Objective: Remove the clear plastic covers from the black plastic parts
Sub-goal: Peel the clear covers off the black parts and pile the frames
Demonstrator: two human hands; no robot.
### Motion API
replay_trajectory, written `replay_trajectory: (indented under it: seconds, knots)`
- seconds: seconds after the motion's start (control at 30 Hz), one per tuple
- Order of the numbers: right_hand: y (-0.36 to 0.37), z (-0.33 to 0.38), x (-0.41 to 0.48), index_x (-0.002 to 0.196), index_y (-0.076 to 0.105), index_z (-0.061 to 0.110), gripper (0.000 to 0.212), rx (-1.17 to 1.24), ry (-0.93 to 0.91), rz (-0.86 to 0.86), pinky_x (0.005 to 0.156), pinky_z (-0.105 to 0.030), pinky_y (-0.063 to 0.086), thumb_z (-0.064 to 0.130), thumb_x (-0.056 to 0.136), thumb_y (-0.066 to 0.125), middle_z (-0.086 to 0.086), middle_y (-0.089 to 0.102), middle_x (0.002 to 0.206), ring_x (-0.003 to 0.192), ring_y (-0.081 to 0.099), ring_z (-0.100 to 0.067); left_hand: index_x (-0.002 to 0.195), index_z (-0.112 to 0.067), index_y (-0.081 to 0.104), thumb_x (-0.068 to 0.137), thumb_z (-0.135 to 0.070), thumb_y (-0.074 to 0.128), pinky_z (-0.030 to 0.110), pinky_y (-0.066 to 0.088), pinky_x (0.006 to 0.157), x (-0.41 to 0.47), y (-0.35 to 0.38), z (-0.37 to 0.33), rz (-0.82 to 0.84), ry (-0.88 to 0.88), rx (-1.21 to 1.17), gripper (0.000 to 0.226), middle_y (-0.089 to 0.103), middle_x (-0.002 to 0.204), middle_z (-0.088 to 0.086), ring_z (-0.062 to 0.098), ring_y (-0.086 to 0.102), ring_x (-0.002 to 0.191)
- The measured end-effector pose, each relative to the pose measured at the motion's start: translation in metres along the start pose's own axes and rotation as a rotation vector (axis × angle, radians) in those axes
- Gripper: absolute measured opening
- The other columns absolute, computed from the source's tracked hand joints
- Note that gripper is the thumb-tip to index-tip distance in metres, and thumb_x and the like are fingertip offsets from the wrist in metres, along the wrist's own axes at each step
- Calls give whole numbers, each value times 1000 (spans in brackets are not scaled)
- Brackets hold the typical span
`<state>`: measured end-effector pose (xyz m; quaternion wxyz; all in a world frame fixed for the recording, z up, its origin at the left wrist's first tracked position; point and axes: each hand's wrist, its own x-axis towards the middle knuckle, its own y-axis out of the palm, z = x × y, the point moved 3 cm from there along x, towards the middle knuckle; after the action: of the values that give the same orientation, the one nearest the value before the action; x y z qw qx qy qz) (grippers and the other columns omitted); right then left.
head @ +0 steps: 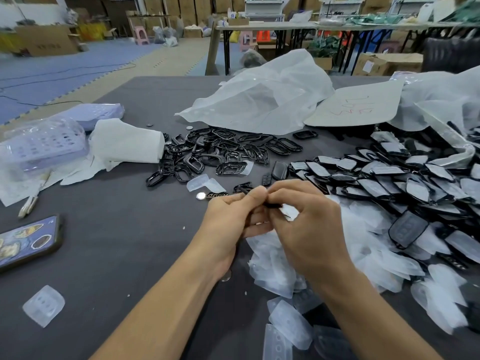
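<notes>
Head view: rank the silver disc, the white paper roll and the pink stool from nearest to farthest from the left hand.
1. silver disc, just beyond the left hand, on its left.
2. white paper roll, farther back on the left.
3. pink stool, far back in the room.

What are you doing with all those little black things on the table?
A person is taking clear plastic covers off black plastic parts. The left hand and right hand pinch one black part together above the table. Covered parts are heaped on the right, bare black frames lie farther back, and loose clear covers pile up under the hands.
</notes>
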<state>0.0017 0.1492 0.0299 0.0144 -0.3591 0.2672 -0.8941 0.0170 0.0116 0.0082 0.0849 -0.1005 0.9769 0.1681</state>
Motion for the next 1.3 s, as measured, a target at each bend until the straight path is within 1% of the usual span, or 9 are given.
replay_trajectory:
  seconds: [0.13,0.3,0.4,0.47,0.63,0.77,0.9,1.03,1.3]
  knots:
    - [-3,3,1,100,82,25,29,0,97,57,100,-12,43,6,77,84,23,69,104,108,61,-3,89,-3,78,96,-2,62,24,57,53,3,-13,-6,-262,45,-9,18,78,83,18,23,76,66]
    - [-7,0,3,81,75,37,6,-273,205,284,94,-28,34,40,81,80,23,59,76,94,46,-5,93,-5,71,99,6,57,24,58,52,8,-28,-13,-367,127,55,18,71,87,22,22,74,58]
    - [1,-1,1,84,67,38,21,-454,227,510,97,-32,30,58,81,73,17,59,85,101,46,-10,91,-7,72,99,6,58,25,59,54,9,-27,-11,-337,149,89,21,70,90,23,22,74,60]
    - [0,1,1,77,62,35,19,-362,222,474,94,-32,35,46,82,76,16,62,84,98,50,-10,89,-9,72,99,7,59,26,59,53,10,-25,-9,-318,157,108,23,72,87,20,22,74,59]
    - [-6,-7,1,63,67,25,22,25,393,249,54,-12,38,27,79,82,25,57,55,56,52,1,89,-12,74,98,6,60,26,59,53,10,-25,-9,-307,169,120,24,75,78,12,23,75,62]
    - [-7,-11,3,70,68,23,19,213,436,107,59,-33,51,26,84,81,3,68,61,57,63,-17,90,-11,75,97,8,61,28,60,56,7,-21,-8,-252,173,132,24,76,83,15,23,77,69]
    - [-6,-18,0,73,70,28,17,188,435,10,48,-19,35,29,82,84,7,53,47,43,42,-7,92,-12,76,96,9,62,29,62,57,4,-15,-6,-161,184,176,26,79,88,13,20,77,76]
    - [-8,-12,-2,73,69,28,19,-3,302,-144,49,-18,33,31,84,83,8,53,55,47,44,-12,88,-16,78,95,9,61,31,62,59,2,-8,-2,-109,165,170,31,80,85,10,20,78,79]
    - [11,-3,-4,76,80,28,17,216,378,73,57,-30,50,36,89,73,11,71,63,60,64,-10,85,-9,79,88,6,73,31,62,58,0,-6,1,-118,124,78,17,77,79,18,27,77,70]
